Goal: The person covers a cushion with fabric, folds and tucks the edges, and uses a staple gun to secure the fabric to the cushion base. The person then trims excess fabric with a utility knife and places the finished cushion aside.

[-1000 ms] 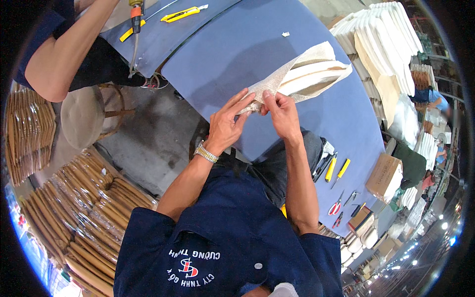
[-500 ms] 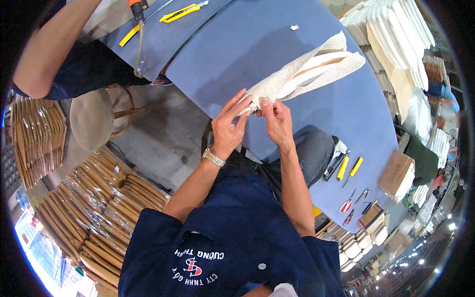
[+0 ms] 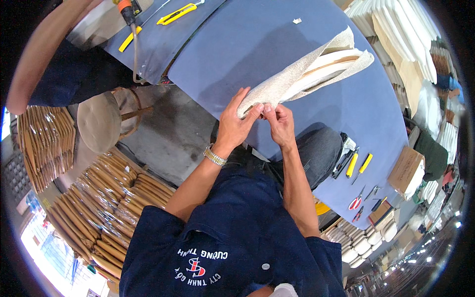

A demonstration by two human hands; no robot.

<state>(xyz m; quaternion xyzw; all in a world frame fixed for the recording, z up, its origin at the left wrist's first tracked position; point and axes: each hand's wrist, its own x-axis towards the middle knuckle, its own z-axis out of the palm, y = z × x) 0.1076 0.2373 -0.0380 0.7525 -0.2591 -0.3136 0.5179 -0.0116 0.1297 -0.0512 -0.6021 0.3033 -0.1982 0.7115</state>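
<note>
1. The left hand grasps the near end of a beige fabric cover, fingers along its upper-left side and thumb on its lower edge.
2. The right hand pinches that same edge between thumb and curled fingers, the two thumbs nearly meeting.
3. A second ago the right thumb lay on top of bunched cloth; now the near end looks smoother and rounder, and the thumbs meet at the lower edge.
4. The whole view has shifted too: the yellow-handled screwdriver and red-handled scissors appear farther right in the frame. At upper left, a co-worker's forearm sits farther left.
5. The cover lies right of upper centre, over the blue tabletop, partly around a long white padded piece.
6. Its long axis slants from the hands, near the centre, to the upper right; the open, flared end points upper right, the closed end lower left.
</note>
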